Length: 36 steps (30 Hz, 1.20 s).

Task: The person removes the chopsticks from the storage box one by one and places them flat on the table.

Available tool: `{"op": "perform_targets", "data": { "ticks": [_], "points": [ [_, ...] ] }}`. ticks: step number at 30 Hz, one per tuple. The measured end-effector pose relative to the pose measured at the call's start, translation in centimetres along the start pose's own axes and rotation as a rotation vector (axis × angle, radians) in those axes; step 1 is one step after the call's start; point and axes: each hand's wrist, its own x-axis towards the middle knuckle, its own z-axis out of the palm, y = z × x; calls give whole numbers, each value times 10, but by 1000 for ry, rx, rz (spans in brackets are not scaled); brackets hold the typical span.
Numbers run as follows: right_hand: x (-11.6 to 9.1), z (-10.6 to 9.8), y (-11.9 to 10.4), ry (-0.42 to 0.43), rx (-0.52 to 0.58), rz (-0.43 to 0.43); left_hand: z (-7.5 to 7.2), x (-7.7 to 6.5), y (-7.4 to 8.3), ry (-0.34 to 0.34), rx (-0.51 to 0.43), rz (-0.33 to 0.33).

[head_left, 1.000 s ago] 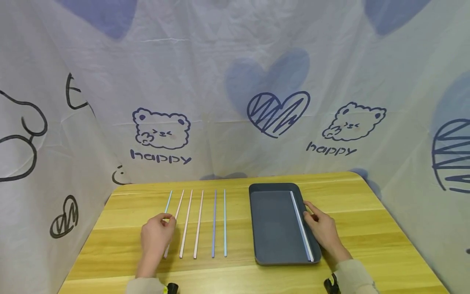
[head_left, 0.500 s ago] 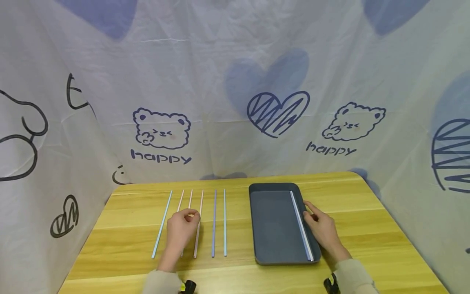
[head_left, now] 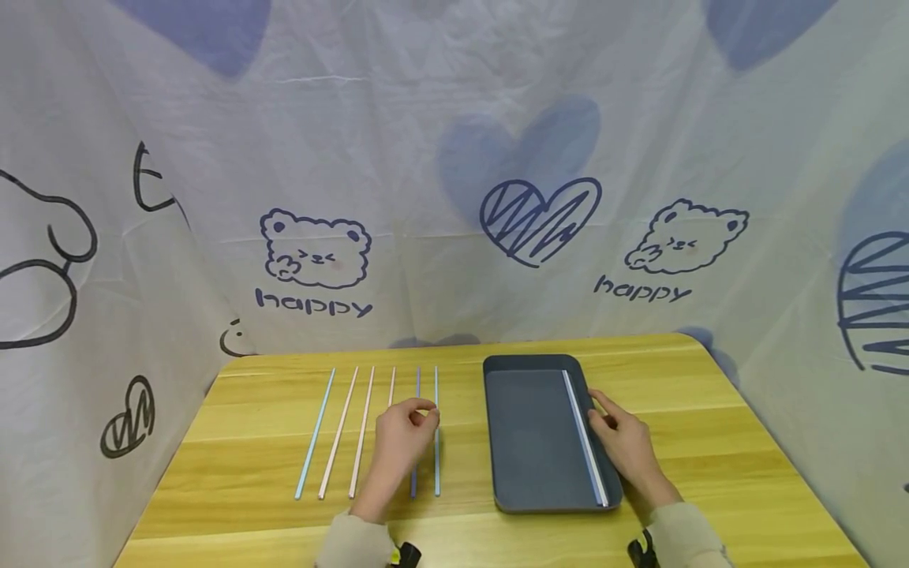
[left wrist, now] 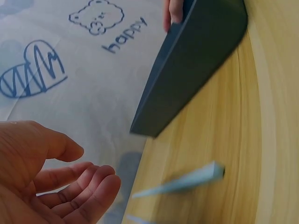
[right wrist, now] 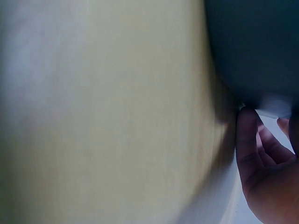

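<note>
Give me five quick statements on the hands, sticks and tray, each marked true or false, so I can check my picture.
1. The right hand touches the tray. True.
2. The tray's sticks lie along its left wall. False: the tray's sticks lie along its right wall.
3. The left hand holds nothing. True.
4. The left hand is above the tray. False: it is over the table.
5. Six more sticks lie outside the tray. True.

We see a dark grey tray (head_left: 529, 442) lying flat at right, a blue stick (head_left: 582, 442) and a white stick (head_left: 587, 442) along its right wall. Leftward, spaced slim sticks run near to far: pale-blue stick (head_left: 316, 434), three pink sticks (head_left: 338, 434), purple stick (head_left: 417, 386), second pale-blue stick (head_left: 437, 457).
</note>
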Motion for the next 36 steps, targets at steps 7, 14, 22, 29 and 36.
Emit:
{"op": "perform_targets", "data": {
  "ticks": [7,14,22,29,36],
  "points": [
    [0,-1,-1,-4,3,1,20,0,18,-69,-61,12],
    [0,-1,-1,-1,-3,6,37,1,34,-99,-71,73],
    [0,-1,-1,-2,5,6,54,-1,49,-139,-66,81],
    [0,-1,-2,2,-3,12,72,-4,56,-190,-96,91],
    [1,0,-1,7,-2,12,87,-8,61,-189,-79,124]
  ]
}}
